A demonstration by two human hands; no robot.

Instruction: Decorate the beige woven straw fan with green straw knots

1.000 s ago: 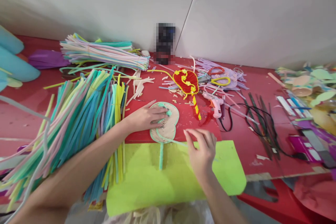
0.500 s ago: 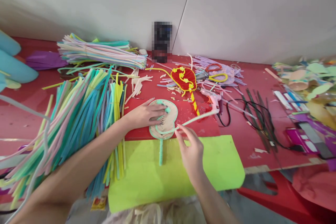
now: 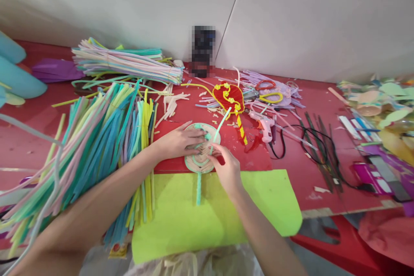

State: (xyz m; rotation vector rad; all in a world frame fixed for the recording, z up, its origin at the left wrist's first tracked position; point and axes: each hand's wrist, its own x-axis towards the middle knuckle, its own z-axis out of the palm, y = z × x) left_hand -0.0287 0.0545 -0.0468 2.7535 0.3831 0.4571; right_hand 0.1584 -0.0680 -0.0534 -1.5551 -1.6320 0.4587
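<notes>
A cream fan made of pipe cleaners (image 3: 199,165), with a pale green rim and a green wrapped handle (image 3: 198,189), lies on the red table. My left hand (image 3: 176,143) rests across its left side, fingers stretched out and pressing on the surface, hiding part of it. Between the thumb and fingertips of my right hand (image 3: 225,164) is a pale green pipe cleaner (image 3: 222,124). It curves over the fan's face, and its free end points up and right. Beyond the fan lies a red and yellow fan (image 3: 228,97).
Bundles of coloured pipe cleaners (image 3: 110,133) lie left, and another bundle (image 3: 129,62) behind. Scissors (image 3: 271,97) and a pink glue gun (image 3: 265,126) with a black cord sit to the right. A lime green sheet (image 3: 207,224) covers the front edge.
My right hand has moved slightly left, closer over the fan. The pipe cleaner's free end has swung from pointing right to pointing upward. My left hand stays in place.
</notes>
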